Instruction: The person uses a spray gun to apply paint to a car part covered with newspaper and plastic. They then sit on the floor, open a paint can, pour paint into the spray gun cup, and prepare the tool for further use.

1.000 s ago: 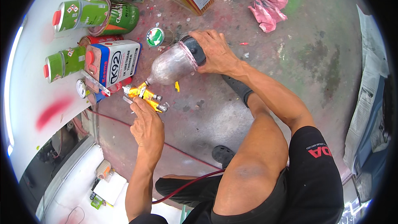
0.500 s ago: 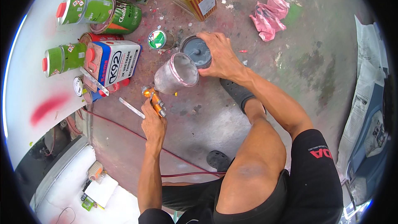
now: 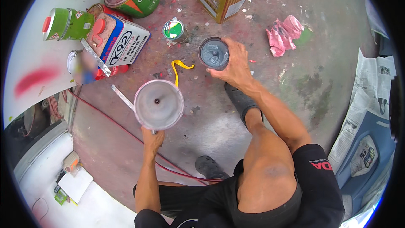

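My left hand [image 3: 152, 138] is closed round a spray gun, most of which is hidden under its cup. The spray gun cup [image 3: 159, 104] is whitish and open at the top. I look straight down into it and see a small dark hole at its bottom. My right hand [image 3: 233, 62] curls round the side of a round dark container [image 3: 214, 53]. Its inside is blue-grey, with swirl marks and a small knob in the middle. Between the two lies a yellow strip [image 3: 181, 64] on the floor. A pale flat stick [image 3: 122, 96] shows beside the cup.
Thinner can [image 3: 126, 44], green tins [image 3: 69, 24] and a small green-lidded tin [image 3: 174, 30] stand at the left. Farther off are a gold can [image 3: 223, 0] and a crumpled pink cloth [image 3: 283, 36]. A red hose [image 3: 105, 116] crosses the floor near my feet.
My left hand has tipped the spray gun so its cup faces up at me, and moved it away from the round container. The yellow strip has come into sight. My right hand keeps its hold.
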### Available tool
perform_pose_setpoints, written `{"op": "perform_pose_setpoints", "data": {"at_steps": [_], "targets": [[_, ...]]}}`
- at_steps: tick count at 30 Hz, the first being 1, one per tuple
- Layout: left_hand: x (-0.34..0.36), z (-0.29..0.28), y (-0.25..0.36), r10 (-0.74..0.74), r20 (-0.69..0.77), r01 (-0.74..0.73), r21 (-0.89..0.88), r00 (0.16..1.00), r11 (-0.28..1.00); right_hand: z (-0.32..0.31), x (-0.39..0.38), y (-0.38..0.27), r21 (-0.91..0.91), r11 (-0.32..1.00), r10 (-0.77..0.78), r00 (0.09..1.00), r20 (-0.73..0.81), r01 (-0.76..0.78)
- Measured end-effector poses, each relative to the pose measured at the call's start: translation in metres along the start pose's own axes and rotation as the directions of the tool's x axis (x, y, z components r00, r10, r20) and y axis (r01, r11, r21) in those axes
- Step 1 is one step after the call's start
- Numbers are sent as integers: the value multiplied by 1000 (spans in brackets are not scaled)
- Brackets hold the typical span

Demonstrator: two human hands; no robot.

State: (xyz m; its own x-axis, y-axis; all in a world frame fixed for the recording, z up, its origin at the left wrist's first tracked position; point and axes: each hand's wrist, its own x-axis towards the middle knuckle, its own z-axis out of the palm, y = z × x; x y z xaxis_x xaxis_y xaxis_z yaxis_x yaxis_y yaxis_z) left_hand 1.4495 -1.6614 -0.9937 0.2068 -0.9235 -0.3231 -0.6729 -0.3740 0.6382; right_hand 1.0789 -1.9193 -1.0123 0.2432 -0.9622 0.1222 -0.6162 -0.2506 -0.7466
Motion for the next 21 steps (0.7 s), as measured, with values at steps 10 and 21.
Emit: {"op": "perform_pose_setpoints", "data": {"at_steps": [10, 21], "targets": [[-32, 10, -68, 179, 262, -286, 464, 948, 838, -15, -17, 39, -91, 992, 75, 991, -111, -85], [29, 53, 67, 74, 114, -49, -211, 991, 976, -65, -50, 72, -168, 973, 119, 970, -211, -156]]}}
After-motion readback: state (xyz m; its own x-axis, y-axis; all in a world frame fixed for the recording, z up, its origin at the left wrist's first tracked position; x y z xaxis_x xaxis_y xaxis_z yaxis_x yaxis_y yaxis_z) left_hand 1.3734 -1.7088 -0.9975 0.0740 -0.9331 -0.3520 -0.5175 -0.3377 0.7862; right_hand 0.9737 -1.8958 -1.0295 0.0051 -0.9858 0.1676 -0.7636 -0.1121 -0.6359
